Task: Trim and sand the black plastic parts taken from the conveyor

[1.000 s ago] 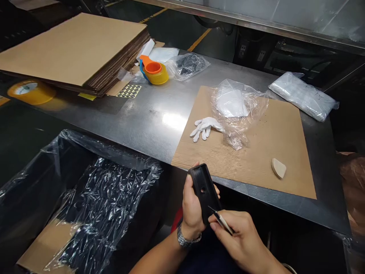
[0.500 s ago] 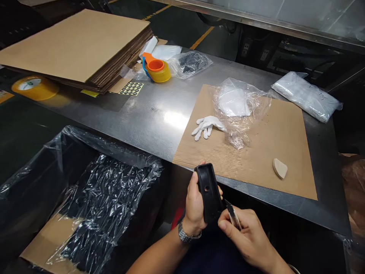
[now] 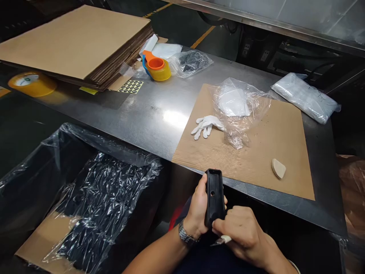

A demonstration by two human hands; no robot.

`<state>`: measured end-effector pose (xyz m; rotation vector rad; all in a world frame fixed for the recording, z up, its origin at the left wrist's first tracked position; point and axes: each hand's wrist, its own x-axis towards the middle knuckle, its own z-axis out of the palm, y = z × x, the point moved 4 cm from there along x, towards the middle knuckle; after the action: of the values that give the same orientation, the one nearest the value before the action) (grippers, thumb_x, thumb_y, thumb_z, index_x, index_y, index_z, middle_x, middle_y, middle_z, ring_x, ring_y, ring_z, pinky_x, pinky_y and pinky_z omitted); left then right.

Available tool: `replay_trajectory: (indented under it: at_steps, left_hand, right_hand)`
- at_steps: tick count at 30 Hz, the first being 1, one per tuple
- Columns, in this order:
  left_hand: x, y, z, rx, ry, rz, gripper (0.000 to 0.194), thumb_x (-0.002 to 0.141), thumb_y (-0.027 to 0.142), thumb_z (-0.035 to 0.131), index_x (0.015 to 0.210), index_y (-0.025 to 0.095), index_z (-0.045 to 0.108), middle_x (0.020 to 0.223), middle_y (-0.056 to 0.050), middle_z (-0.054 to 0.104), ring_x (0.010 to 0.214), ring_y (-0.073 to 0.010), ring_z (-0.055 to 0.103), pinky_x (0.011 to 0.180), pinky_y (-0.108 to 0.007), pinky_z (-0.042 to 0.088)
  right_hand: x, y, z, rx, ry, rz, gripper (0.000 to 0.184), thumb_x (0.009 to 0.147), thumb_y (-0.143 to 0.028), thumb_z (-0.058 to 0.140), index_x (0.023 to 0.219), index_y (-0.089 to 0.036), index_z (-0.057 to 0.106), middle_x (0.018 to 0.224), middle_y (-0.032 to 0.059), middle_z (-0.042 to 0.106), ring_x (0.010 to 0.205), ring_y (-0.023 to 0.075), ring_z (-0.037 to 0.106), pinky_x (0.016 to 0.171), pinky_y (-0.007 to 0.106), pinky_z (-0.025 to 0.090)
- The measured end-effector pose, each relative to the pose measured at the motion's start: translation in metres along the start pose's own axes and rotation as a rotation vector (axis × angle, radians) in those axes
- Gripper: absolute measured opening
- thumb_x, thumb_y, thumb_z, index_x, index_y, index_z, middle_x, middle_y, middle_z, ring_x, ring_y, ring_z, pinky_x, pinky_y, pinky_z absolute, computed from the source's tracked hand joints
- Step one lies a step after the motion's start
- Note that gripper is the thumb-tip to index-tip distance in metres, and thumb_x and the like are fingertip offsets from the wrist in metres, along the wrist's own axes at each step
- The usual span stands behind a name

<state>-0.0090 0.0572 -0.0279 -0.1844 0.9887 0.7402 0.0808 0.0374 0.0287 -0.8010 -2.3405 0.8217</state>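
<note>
My left hand [image 3: 197, 209], with a metal watch on its wrist, grips a black rectangular plastic part [image 3: 215, 194] with a small hole in it, held upright just below the table's front edge. My right hand [image 3: 241, 232] is closed against the part's lower end and holds a small knife [image 3: 221, 240] with a pale handle, its blade pointing left under the part. Both hands are close together in front of my body.
The steel table [image 3: 148, 114] carries a cardboard sheet [image 3: 265, 144] with a white glove [image 3: 205, 125], a clear plastic bag [image 3: 238, 106] and a beige wedge [image 3: 278, 168]. Farther back are a cardboard stack [image 3: 76, 42], tape dispenser [image 3: 156, 69], tape roll [image 3: 27, 83] and bagged items [image 3: 305, 97]. A plastic-lined box [image 3: 85, 198] stands at lower left.
The black part has turned more upright and shifted right. My right hand has moved from beside it to its lower end, and the knife now points left beneath it.
</note>
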Motion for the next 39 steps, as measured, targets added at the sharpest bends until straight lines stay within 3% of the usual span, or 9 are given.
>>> replay_trajectory:
  at_steps: [5, 10, 13, 16, 21, 23, 26, 30, 39]
  left_hand:
    - [0.001, -0.002, 0.001, 0.039, 0.016, -0.051, 0.061, 0.082, 0.061, 0.027, 0.066, 0.011, 0.058, 0.045, -0.007, 0.057, 0.037, -0.0132, 0.052, 0.038, -0.021, 0.039]
    - [-0.001, -0.003, 0.003, 0.049, 0.009, -0.053, 0.060, 0.083, 0.061, 0.026, 0.067, 0.012, 0.058, 0.045, -0.006, 0.058, 0.036, -0.0127, 0.052, 0.039, -0.020, 0.040]
    - [-0.001, -0.004, 0.002, 0.040, -0.004, -0.073, 0.060, 0.083, 0.061, 0.027, 0.068, 0.012, 0.058, 0.046, -0.006, 0.058, 0.036, -0.0127, 0.052, 0.039, -0.020, 0.041]
    - [0.000, -0.003, 0.002, 0.034, -0.018, -0.095, 0.060, 0.082, 0.061, 0.028, 0.069, 0.011, 0.059, 0.047, -0.007, 0.059, 0.037, -0.0124, 0.053, 0.039, -0.020, 0.041]
    - [0.001, 0.002, 0.002, 0.022, -0.023, 0.000, 0.059, 0.083, 0.059, 0.030, 0.070, 0.010, 0.059, 0.047, -0.007, 0.058, 0.038, -0.0126, 0.052, 0.040, -0.021, 0.042]
    - [-0.001, 0.008, 0.002, 0.017, 0.007, 0.135, 0.055, 0.083, 0.057, 0.032, 0.073, 0.010, 0.059, 0.048, -0.006, 0.058, 0.039, -0.0125, 0.052, 0.042, -0.021, 0.043]
    - [-0.007, 0.018, 0.002, -0.028, 0.012, 0.344, 0.045, 0.085, 0.052, 0.035, 0.096, 0.014, 0.057, 0.058, -0.003, 0.060, 0.044, -0.0126, 0.054, 0.043, -0.022, 0.044]
    - [-0.015, 0.025, 0.005, -0.062, -0.047, 0.498, 0.046, 0.087, 0.048, 0.034, 0.127, 0.027, 0.038, 0.070, 0.000, 0.060, 0.048, -0.0124, 0.055, 0.044, -0.023, 0.045]
    - [-0.025, 0.029, 0.005, -0.073, -0.055, 0.644, 0.052, 0.085, 0.048, 0.039, 0.132, 0.028, 0.034, 0.073, 0.000, 0.058, 0.051, -0.0138, 0.055, 0.045, -0.026, 0.047]
  right_hand:
    - [-0.009, 0.003, 0.001, -0.002, 0.063, -0.013, 0.015, 0.086, -0.012, 0.048, 0.073, -0.015, 0.056, 0.050, -0.0035, 0.046, 0.046, 0.0088, 0.036, 0.047, 0.026, 0.024]
    - [-0.011, 0.002, -0.001, 0.078, 0.098, -0.016, 0.013, 0.085, -0.011, 0.050, 0.096, -0.013, 0.056, 0.057, -0.0014, 0.055, 0.049, 0.0092, 0.043, 0.049, 0.025, 0.028]
    - [-0.010, 0.000, -0.001, 0.063, 0.054, 0.011, 0.012, 0.087, -0.014, 0.046, 0.080, -0.016, 0.057, 0.055, -0.0022, 0.051, 0.048, 0.0088, 0.042, 0.049, 0.025, 0.028]
    - [-0.013, 0.002, -0.005, 0.106, 0.070, 0.116, 0.019, 0.089, -0.022, 0.044, 0.073, -0.017, 0.052, 0.055, -0.0030, 0.049, 0.049, 0.0085, 0.043, 0.050, 0.023, 0.031]
    - [-0.030, 0.012, -0.013, 0.200, 0.085, 0.509, 0.023, 0.095, -0.032, 0.029, 0.095, -0.019, 0.048, 0.058, -0.0048, 0.045, 0.048, 0.0091, 0.043, 0.048, 0.020, 0.035]
    - [-0.034, 0.010, -0.014, 0.090, 0.050, 0.546, 0.023, 0.095, -0.023, 0.025, 0.094, -0.018, 0.048, 0.060, -0.0035, 0.047, 0.050, 0.0096, 0.045, 0.050, 0.021, 0.036]
    - [-0.034, -0.002, -0.016, -0.282, 0.052, 0.376, 0.023, 0.092, -0.017, 0.031, 0.086, -0.016, 0.053, 0.059, -0.0010, 0.051, 0.048, 0.0098, 0.045, 0.048, 0.022, 0.032]
    - [-0.035, -0.017, -0.015, -0.692, 0.106, 0.240, 0.029, 0.092, -0.014, 0.032, 0.087, -0.013, 0.061, 0.053, -0.0007, 0.048, 0.044, 0.0094, 0.040, 0.046, 0.024, 0.026]
    - [-0.044, -0.022, -0.010, -0.845, 0.018, 0.251, 0.034, 0.090, -0.025, 0.045, 0.118, -0.010, 0.055, 0.055, -0.0023, 0.045, 0.046, 0.0089, 0.042, 0.046, 0.024, 0.031]
